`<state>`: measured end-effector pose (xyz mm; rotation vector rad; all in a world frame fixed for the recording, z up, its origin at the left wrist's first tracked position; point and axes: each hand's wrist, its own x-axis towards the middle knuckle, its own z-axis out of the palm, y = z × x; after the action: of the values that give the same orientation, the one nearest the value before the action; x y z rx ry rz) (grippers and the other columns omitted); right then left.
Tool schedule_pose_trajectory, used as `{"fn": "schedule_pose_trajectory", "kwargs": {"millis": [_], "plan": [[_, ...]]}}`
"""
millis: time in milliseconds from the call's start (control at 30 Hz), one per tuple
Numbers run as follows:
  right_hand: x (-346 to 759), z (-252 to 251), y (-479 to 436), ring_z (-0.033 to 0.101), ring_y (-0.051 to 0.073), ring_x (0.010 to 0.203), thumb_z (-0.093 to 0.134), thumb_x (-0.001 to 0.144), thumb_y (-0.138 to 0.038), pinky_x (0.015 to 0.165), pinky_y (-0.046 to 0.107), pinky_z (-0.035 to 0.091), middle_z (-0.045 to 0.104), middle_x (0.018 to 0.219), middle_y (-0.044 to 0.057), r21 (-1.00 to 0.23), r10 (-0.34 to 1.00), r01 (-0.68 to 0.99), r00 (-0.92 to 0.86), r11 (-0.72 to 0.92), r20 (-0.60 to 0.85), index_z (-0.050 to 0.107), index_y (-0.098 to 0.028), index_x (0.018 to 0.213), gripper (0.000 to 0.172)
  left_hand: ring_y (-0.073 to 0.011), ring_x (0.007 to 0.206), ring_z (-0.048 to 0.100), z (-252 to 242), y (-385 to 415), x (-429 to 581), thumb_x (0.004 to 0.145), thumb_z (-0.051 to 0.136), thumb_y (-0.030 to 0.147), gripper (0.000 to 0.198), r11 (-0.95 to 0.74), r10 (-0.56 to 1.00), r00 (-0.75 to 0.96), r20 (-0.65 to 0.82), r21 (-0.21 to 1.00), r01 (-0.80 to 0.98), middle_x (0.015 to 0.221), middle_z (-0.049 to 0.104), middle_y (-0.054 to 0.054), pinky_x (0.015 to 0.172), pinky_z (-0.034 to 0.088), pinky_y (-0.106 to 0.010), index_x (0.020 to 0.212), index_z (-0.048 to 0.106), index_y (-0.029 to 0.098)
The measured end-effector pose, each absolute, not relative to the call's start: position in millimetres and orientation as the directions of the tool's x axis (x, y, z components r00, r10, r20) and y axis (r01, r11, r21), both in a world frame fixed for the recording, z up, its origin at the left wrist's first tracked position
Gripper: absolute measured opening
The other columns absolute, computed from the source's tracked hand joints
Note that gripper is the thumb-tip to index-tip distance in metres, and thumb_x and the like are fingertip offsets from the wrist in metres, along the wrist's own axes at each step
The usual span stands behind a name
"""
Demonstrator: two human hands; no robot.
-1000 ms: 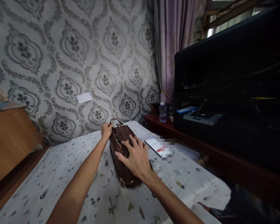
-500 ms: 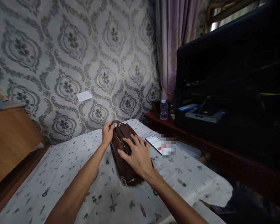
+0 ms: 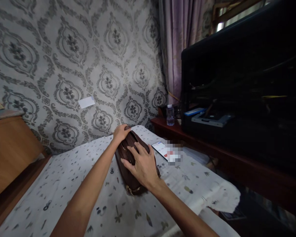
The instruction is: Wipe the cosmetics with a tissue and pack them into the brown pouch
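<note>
A dark brown zippered bag (image 3: 125,166) lies lengthwise on the bed, with gold-coloured zip hardware at its near end. At its far end my left hand (image 3: 120,133) is closed around the bag's edge; its fingertips are partly hidden. Spread across the top of the bag, my right hand (image 3: 141,164) rests with fingers apart, covering part of the zip. A phone (image 3: 160,149) with a lit screen lies just right of the bag, its near part blurred out.
The bed has a white patterned sheet (image 3: 76,174). A wooden cabinet (image 3: 12,144) stands at left. To the right, a red-brown shelf (image 3: 160,124) carries a clear bottle (image 3: 170,116) and a large black casing (image 3: 241,82). A patterned wall with a white card (image 3: 86,102) is behind.
My left hand has moved forward and right, from a pinch beside the handle to over the bag's far end. My right hand stays spread on top. The view has turned slightly right.
</note>
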<state>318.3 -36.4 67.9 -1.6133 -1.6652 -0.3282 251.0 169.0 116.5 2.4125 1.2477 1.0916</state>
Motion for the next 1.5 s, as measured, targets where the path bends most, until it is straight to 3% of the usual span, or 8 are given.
{"fn": "schedule_pose_trajectory", "kwargs": {"millis": [133,267,467,733,1000,1133,1300,1500], "plan": [[321,65,-38,0.046,0.033,0.132,0.061,0.086,-0.055,0.110,0.054,0.027,0.052,0.141,0.020,-0.296,0.709,0.940,0.093,0.169,0.699,0.060,-0.019,0.129,0.057,-0.0201,0.075,0.060,114,178,251,0.079,0.064,0.036,0.018,-0.612,0.784,0.358,0.508,0.532,0.585,0.069,0.067,-0.003,0.068,0.041,-0.027,0.073,0.070,0.020],[320,61,-41,0.035,0.040,0.138,0.068,0.078,-0.061,0.103,0.056,0.033,0.043,0.147,0.023,-0.335,0.701,0.940,0.197,0.063,0.685,0.057,-0.020,0.131,0.068,-0.0187,0.072,0.060,110,188,248,0.080,0.060,0.035,0.020,-0.598,0.798,0.336,0.500,0.589,0.544,0.067,0.068,-0.002,0.066,0.042,-0.026,0.076,0.071,0.018],[318,59,-41,0.044,0.037,0.129,0.062,0.083,-0.060,0.100,0.053,0.036,0.054,0.136,0.022,-0.339,0.724,0.939,0.195,0.057,0.662,0.056,-0.020,0.132,0.064,-0.0186,0.070,0.061,104,193,248,0.077,0.061,0.033,0.019,-0.568,0.821,0.283,0.496,0.658,0.494,0.063,0.067,-0.002,0.064,0.043,-0.026,0.069,0.070,0.018],[319,58,-38,0.045,0.037,0.126,0.063,0.081,-0.061,0.098,0.053,0.036,0.055,0.135,0.019,-0.337,0.710,0.940,0.199,0.057,0.675,0.057,-0.023,0.132,0.064,-0.0190,0.070,0.066,101,188,246,0.080,0.055,0.038,0.026,-0.574,0.819,0.252,0.515,0.726,0.379,0.071,0.072,-0.005,0.066,0.046,-0.027,0.069,0.067,0.018],[320,60,-38,0.042,0.038,0.131,0.063,0.081,-0.062,0.100,0.056,0.036,0.052,0.141,0.019,-0.358,0.730,0.932,0.204,0.060,0.653,0.055,-0.023,0.135,0.068,-0.0171,0.069,0.063,108,167,238,0.083,0.055,0.038,0.028,-0.659,0.751,0.361,0.553,0.667,0.347,0.071,0.071,-0.003,0.070,0.048,-0.026,0.069,0.068,0.016],[321,59,-38,0.040,0.037,0.134,0.062,0.082,-0.062,0.100,0.055,0.036,0.051,0.143,0.018,-0.363,0.741,0.930,0.206,0.055,0.639,0.052,-0.023,0.138,0.069,-0.0170,0.070,0.060,110,170,227,0.083,0.056,0.034,0.023,-0.629,0.776,0.321,0.543,0.632,0.453,0.071,0.068,-0.002,0.067,0.045,-0.026,0.076,0.068,0.016],[322,56,-37,0.040,0.037,0.133,0.060,0.084,-0.062,0.099,0.055,0.037,0.051,0.143,0.018,-0.334,0.727,0.941,0.190,0.057,0.660,0.053,-0.023,0.137,0.066,-0.0171,0.066,0.055,112,172,202,0.075,0.064,0.026,0.015,-0.543,0.816,0.247,0.523,0.547,0.638,0.059,0.059,0.001,0.064,0.039,-0.027,0.063,0.062,0.018],[320,55,-35,0.041,0.037,0.132,0.061,0.085,-0.056,0.098,0.054,0.037,0.052,0.141,0.019,-0.329,0.720,0.942,0.188,0.060,0.668,0.054,-0.022,0.136,0.062,-0.0178,0.073,0.057,112,163,195,0.078,0.062,0.024,0.016,-0.473,0.832,0.208,0.514,0.462,0.750,0.066,0.063,-0.003,0.068,0.038,-0.027,0.064,0.065,0.017]]}}
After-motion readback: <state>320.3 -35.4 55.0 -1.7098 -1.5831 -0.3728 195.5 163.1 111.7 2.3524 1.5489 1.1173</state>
